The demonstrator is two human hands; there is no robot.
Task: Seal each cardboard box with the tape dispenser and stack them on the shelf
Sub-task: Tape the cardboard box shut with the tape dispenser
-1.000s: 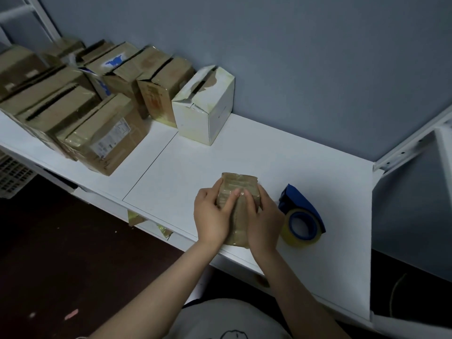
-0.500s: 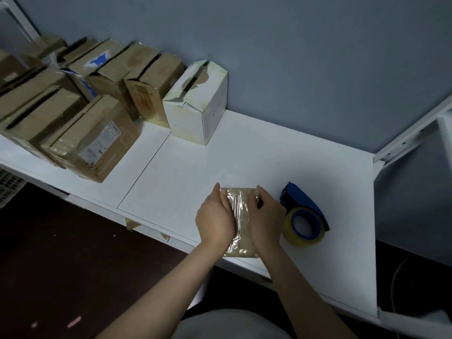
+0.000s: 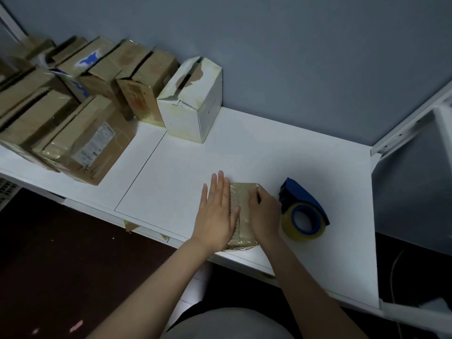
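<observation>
The small box (image 3: pixel 241 214) is pressed flat between the left hand (image 3: pixel 216 211), spread open on top, and the right hand (image 3: pixel 264 214), curled on its side. The tape dispenser (image 3: pixel 303 211) is just right. The tape should be rubbed down smooth.

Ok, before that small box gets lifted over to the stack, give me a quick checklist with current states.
1. Tape along the small box top seam: ok, a glossy strip shows.
2. Tape pressed flat: cannot tell; left hand lies flat on it.
3. Right hand on the box's right edge: ok.
4. Tape dispenser set down clear of the box: ok.
5. Free shelf space beside the white box: ok.
6. Box underside sealed: cannot tell.
</observation>
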